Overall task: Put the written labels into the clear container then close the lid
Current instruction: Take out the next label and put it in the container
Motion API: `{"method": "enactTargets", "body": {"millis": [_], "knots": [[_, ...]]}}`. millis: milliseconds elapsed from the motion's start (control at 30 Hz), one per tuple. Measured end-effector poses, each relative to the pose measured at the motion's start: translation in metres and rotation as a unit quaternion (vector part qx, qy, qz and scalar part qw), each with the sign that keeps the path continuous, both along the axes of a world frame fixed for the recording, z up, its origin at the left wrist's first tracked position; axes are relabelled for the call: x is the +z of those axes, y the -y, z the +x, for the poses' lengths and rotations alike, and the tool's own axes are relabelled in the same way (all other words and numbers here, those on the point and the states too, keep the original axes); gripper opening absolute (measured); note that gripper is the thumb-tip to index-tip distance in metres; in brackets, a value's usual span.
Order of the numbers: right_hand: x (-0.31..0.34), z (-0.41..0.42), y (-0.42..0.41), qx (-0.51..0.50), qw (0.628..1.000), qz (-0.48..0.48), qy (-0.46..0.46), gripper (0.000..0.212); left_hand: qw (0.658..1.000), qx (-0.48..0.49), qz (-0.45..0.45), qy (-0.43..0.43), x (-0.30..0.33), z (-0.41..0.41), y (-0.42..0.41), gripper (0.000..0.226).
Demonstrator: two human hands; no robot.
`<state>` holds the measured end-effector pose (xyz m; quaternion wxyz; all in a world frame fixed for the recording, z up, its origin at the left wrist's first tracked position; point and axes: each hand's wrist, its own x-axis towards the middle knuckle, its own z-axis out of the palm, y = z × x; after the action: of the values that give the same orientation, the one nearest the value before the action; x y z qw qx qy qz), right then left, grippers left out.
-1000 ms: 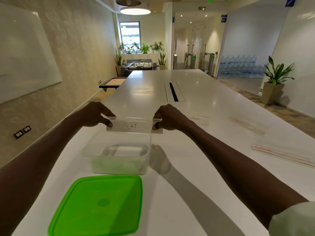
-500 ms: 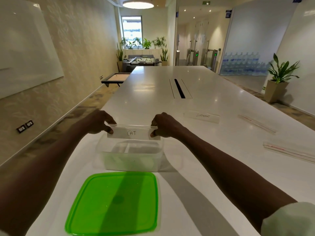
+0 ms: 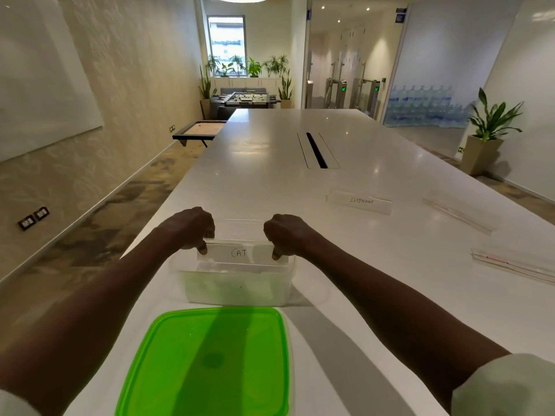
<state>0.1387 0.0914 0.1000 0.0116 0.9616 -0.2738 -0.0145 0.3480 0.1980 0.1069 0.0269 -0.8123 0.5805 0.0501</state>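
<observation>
A white paper label reading CAT (image 3: 240,253) is held by both ends over the open clear container (image 3: 237,291). My left hand (image 3: 189,228) pinches its left end and my right hand (image 3: 288,235) pinches its right end. The label hangs at the container's rim, its lower edge inside the opening. The green lid (image 3: 207,361) lies flat on the table in front of the container. A second label reading ELEPHANT (image 3: 360,201) lies on the table farther back to the right.
The long white table (image 3: 270,181) has a black cable slot (image 3: 316,150) in its middle. Two clear plastic strips (image 3: 516,265) (image 3: 456,214) lie at the right. The table's left edge runs close to the container.
Both hands have lowered the CAT label from above the container down to its rim. The view has shifted, so the ELEPHANT label shows fully.
</observation>
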Motion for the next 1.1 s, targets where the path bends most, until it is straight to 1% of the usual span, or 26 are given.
{"method": "enactTargets", "body": {"millis": [100, 233, 433, 567, 600, 667, 700, 833, 900, 933, 1000, 1100], "knots": [[-0.003, 0.006, -0.002, 0.017, 0.999, -0.027, -0.031, 0.035, 1.0, 0.004, 0.018, 0.004, -0.005, -0.001, 0.004, 0.045], [-0.009, 0.012, -0.004, 0.02, 0.997, -0.028, -0.064, 0.032, 0.999, 0.005, 0.032, 0.008, -0.012, -0.002, 0.007, 0.046], [-0.011, 0.016, -0.001, 0.026, 0.996, -0.035, -0.073, 0.029, 0.997, -0.007, 0.067, 0.029, -0.021, -0.001, 0.01, 0.044], [-0.013, 0.017, 0.0, 0.016, 0.997, -0.027, -0.067, 0.017, 0.996, -0.009, 0.083, 0.036, -0.02, -0.002, 0.013, 0.045], [-0.015, 0.017, 0.0, 0.012, 0.998, -0.025, -0.058, 0.02, 0.996, -0.008, 0.086, 0.035, -0.019, -0.002, 0.014, 0.045], [-0.016, 0.016, 0.0, 0.007, 0.999, -0.012, -0.047, 0.034, 0.995, -0.005, 0.092, 0.025, -0.018, -0.001, 0.014, 0.043], [-0.016, 0.015, 0.0, 0.004, 0.999, -0.004, -0.044, 0.037, 0.996, -0.006, 0.091, 0.015, -0.017, -0.001, 0.015, 0.043], [-0.011, 0.013, 0.0, -0.009, 0.999, 0.039, -0.014, 0.04, 0.998, -0.014, 0.056, -0.038, -0.008, 0.001, 0.017, 0.045], [-0.007, 0.011, 0.0, -0.007, 0.999, 0.044, 0.017, 0.034, 0.998, -0.025, 0.022, -0.059, 0.001, 0.003, 0.018, 0.039], [-0.004, 0.01, 0.0, -0.004, 0.999, 0.039, 0.037, 0.031, 0.997, -0.033, 0.002, -0.068, 0.005, 0.003, 0.018, 0.034], [0.002, 0.007, -0.002, -0.001, 0.997, 0.022, 0.076, 0.033, 0.995, -0.049, -0.045, -0.08, 0.013, 0.003, 0.019, 0.026], [0.01, -0.001, -0.004, 0.0, 0.989, -0.032, 0.142, 0.033, 0.989, -0.065, -0.116, -0.07, 0.023, -0.004, 0.022, 0.025]]}}
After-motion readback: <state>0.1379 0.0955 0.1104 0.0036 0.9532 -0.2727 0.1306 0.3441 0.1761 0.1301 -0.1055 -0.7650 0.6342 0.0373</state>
